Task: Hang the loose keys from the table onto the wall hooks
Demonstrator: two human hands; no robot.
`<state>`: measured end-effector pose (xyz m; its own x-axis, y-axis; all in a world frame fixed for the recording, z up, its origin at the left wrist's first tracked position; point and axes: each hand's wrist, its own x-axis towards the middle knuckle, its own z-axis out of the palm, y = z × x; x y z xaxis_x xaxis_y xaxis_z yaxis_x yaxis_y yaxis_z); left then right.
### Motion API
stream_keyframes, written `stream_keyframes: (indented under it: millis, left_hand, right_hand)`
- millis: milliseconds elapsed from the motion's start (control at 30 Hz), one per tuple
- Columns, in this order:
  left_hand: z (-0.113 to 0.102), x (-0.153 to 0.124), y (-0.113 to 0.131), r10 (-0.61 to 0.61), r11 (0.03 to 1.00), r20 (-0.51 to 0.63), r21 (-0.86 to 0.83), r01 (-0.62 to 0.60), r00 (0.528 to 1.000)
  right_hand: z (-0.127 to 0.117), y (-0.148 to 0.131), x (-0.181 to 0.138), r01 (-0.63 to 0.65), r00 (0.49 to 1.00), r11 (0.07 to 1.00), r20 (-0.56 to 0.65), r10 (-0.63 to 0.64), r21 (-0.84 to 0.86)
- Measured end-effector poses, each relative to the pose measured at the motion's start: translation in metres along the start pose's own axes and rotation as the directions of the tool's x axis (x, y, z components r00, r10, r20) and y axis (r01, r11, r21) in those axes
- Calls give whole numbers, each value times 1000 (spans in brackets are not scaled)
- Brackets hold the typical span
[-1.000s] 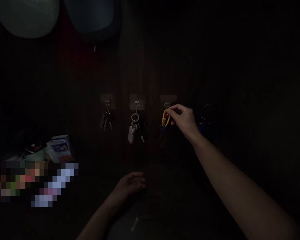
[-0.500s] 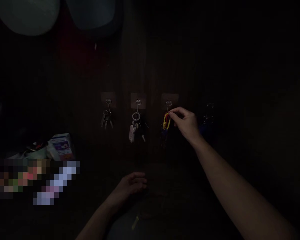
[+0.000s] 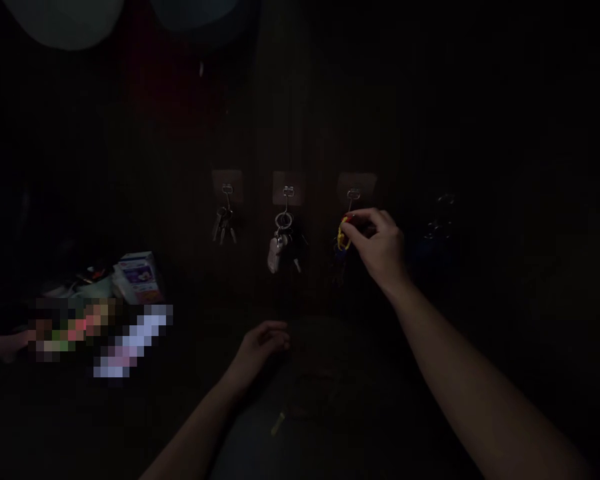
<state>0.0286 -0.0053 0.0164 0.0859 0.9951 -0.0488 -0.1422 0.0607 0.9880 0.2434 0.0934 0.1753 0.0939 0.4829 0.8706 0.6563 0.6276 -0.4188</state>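
The right hand (image 3: pixel 377 250) pinches a yellow-and-red loop fob (image 3: pixel 345 235) between its fingertips, on the keys (image 3: pixel 340 263) hanging from the rightmost of three stick-on wall hooks (image 3: pixel 353 197). Below and left of that hook, the left hand (image 3: pixel 260 343) is loosely curled, holding nothing. Further left of the hook hang a plain key bunch (image 3: pixel 223 223) and a bunch with a white fob (image 3: pixel 275 255), while lower down sit a printed carton (image 3: pixel 139 277) and another person's hand (image 3: pixel 0 345) at the frame edge.

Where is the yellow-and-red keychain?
In the head view, the yellow-and-red keychain hangs below the third wall hook from the left, pinched by the right hand, right of the middle key bunch.
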Motion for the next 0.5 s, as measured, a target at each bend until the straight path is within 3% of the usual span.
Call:
stream_keyframes:
  millis: [100,200,367,500]
  left_hand:
    - [-7,4,0,155,975,-119,180,-132,981]
    - [-17,9,-6,246,913,-120,361,-188,962]
    - [-26,13,-14,259,881,-110,435,-188,960]
    - [-28,15,-16,263,877,-128,444,-182,956]
  right_hand:
    - [7,-1,-4,1,999,999,-43,-2,-39]
    - [9,-2,-10,-22,999,1000,-46,22,2]
    - [1,-3,-30,-17,1000,995,18,16,96]
    - [-5,0,-67,-76,992,986,109,60,151]
